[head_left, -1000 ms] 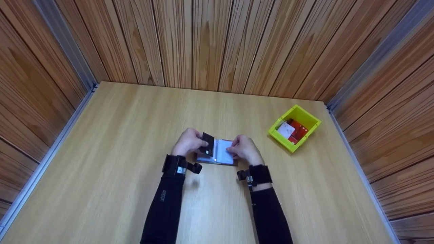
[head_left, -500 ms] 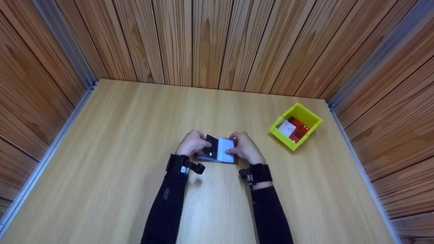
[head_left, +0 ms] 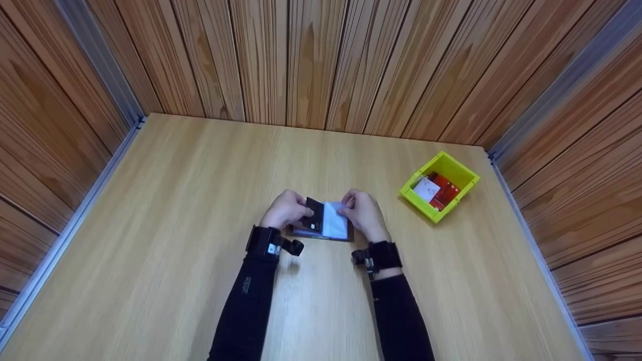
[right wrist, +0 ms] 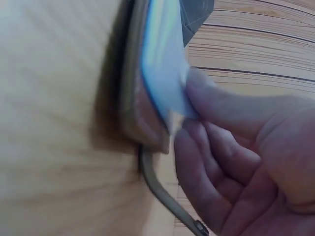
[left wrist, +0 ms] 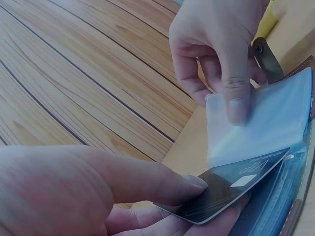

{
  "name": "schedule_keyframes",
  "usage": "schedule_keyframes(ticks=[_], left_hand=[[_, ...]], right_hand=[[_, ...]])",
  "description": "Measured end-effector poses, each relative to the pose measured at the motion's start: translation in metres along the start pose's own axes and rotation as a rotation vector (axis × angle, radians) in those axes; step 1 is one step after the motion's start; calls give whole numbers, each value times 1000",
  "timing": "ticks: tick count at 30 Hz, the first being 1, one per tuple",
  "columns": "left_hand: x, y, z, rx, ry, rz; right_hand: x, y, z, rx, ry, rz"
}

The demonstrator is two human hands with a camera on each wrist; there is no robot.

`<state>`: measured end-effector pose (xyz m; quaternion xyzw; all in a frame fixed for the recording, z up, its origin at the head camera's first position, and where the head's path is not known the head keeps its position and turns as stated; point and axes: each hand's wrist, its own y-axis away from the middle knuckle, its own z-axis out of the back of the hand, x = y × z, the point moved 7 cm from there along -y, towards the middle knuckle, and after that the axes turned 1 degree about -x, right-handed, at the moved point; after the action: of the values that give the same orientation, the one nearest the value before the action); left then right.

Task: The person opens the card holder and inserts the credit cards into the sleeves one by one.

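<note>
My left hand [head_left: 286, 209] pinches a black card [left wrist: 221, 191] between thumb and fingers. The card has a pale chip patch and "VIP" lettering. It slants over the left half of an open card holder [head_left: 349, 233], its far edge right at the sleeve seam in the left wrist view. With thumb and fingertips my right hand [head_left: 365, 213] pinches the upper outer corner of a clear plastic sleeve page [left wrist: 266, 115] and lifts it off the brown cover [right wrist: 142, 105]. A snap strap [right wrist: 165, 196] sticks out from the cover below my right fingers.
A yellow-green bin [head_left: 470, 181] stands on the wooden table [head_left: 200, 165] at the back right. Inside lie a white card [head_left: 427, 189] and several red ones [head_left: 444, 193]. Plank walls [head_left: 306, 60] enclose the back and sides.
The black card has shifted slightly right, toward the holder's middle, with my left hand. My right hand has moved to the page's upper corner and raised it.
</note>
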<state>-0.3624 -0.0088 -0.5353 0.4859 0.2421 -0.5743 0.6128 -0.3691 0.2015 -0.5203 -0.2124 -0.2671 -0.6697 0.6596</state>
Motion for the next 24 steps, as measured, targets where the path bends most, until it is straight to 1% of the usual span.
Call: schedule_keyframes(ticks=[2,4,8,11,14,16,21,24], left_hand=[[1,-1,0,5,5,7],[1,-1,0,13,14,16],[2,-2,1,18,36,33],[2,-3,2,17,39,39],[1,-2,2,15,46,40],[0,-2,2,13,54,37],[2,-3,1,18,81,49],[3,-3,0,25,100,66]], right_hand=[[-1,0,1,-6,-43,-10],[-2,-1,1,5,-114,-33],[-6,-1,-2,56,-263,-104],[-8,0,-5,108,-324,-177],[-11,1,-7,135,-353,-238],[-12,2,-7,132,-366,-262],[-16,4,-8,94,-376,-285],[-18,4,-8,89,-356,-303]])
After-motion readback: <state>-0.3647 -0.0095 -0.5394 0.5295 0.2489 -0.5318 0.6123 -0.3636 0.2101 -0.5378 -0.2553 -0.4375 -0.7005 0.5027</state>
